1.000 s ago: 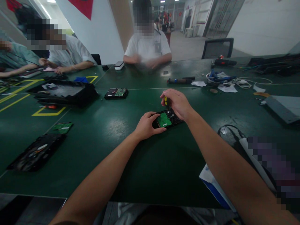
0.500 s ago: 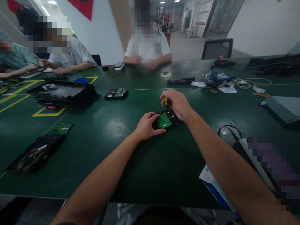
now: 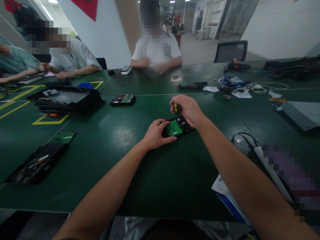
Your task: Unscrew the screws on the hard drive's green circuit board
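A black hard drive with a green circuit board (image 3: 174, 128) lies on the green table in front of me. My left hand (image 3: 157, 134) grips its left end, thumb along the near edge and fingers over the far edge. Above the drive, my right hand (image 3: 186, 110) is closed around a screwdriver (image 3: 176, 107) with a yellow and black handle. The screwdriver stands roughly upright, and its tip is too small to make out against the drive. Part of the drive's right end is hidden behind my right hand.
Another hard drive (image 3: 123, 99) lies farther back. At left are a black drive body (image 3: 37, 163), a loose green board (image 3: 65, 136) and a black tray (image 3: 67, 96). A grey metal box (image 3: 300, 115) and cables (image 3: 265, 86) are at right. A person (image 3: 156, 50) sits opposite.
The camera view has shifted very slightly. Both hands, the hard drive and the screwdriver keep nearly the same positions.
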Demonstrator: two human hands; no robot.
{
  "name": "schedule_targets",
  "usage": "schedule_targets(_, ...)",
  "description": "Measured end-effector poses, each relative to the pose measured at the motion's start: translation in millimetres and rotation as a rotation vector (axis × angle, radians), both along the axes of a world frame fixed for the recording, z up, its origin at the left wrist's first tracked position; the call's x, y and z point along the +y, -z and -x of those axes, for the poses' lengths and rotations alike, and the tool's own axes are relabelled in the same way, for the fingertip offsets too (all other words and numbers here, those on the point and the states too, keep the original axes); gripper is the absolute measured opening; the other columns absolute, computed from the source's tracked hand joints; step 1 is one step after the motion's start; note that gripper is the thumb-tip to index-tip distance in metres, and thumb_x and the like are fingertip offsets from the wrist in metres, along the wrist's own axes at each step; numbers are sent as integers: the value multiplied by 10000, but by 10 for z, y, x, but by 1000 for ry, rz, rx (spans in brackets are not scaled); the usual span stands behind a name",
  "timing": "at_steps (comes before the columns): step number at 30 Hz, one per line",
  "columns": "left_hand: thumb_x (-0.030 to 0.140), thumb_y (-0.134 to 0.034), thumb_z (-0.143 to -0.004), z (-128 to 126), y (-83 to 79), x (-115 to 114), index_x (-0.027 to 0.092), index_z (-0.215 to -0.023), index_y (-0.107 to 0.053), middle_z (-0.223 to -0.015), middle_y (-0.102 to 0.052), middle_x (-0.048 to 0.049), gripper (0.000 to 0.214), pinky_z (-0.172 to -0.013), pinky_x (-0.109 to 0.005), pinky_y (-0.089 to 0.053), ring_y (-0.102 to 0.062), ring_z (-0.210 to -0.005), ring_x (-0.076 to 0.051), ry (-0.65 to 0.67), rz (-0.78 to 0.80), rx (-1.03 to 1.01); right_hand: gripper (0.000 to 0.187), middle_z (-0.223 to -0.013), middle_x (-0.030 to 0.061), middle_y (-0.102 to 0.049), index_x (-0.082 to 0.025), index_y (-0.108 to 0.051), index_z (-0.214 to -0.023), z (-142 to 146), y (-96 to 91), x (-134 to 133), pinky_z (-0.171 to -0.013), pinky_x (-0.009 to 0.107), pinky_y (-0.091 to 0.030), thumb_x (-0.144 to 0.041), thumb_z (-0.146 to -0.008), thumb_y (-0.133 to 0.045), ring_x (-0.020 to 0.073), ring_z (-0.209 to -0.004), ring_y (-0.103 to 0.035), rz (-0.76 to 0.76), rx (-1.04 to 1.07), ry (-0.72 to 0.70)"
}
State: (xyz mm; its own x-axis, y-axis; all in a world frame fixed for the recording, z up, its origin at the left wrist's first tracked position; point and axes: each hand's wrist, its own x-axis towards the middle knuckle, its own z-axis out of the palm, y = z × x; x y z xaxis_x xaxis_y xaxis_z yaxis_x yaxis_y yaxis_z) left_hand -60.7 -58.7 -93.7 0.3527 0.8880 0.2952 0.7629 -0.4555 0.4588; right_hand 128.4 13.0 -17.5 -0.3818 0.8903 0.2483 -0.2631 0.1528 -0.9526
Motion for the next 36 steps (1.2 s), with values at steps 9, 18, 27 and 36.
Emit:
schedule_targets(9,640,-784,-826,-9,45,16,199,-1429,-623,-1437,-591,-163,764,-1158,-521,-470,-556,-1349,-348,-10,-20,-6,212,-868,28,-635,-221,-728,-808,2,7,4,-726,311,-541,-405,-914,-735,148,-766,-613,1,31,-16)
schedule_targets(18,637,-792,-825,0,49,14,213,-1433,-634,-1456,-590,-157,758,-1168,-528,-464,-553,-1361,-345,-15,-17,-28,214,-864,40,-702,-215,-710,-825,-7,-14,-9,-737,317,-540,-405,-924,-709,159,-772,-665,4,8,-22)
schedule_targets(27,635,-788,-829,-8,30,10,216,-1426,-641,-1455,-599,-150,744,-1167,-528,-465,-553,-1365,-348,-17,-17,-15,263,-751,-6,-683,-250,-598,-859,21,1,-25,-652,310,-511,-474,-897,-731,153,-662,-638,42,41,-9)
schedule_targets(36,640,-780,-831,-13,33,19,236,-1421,-643,-1456,-599,-146,728,-1164,-539,-467,-552,-1371,-350,-16,-7,-14,317,-732,11,-601,-233,-688,-776,28,18,17,-664,318,-513,-499,-928,-608,155,-678,-589,36,63,44)
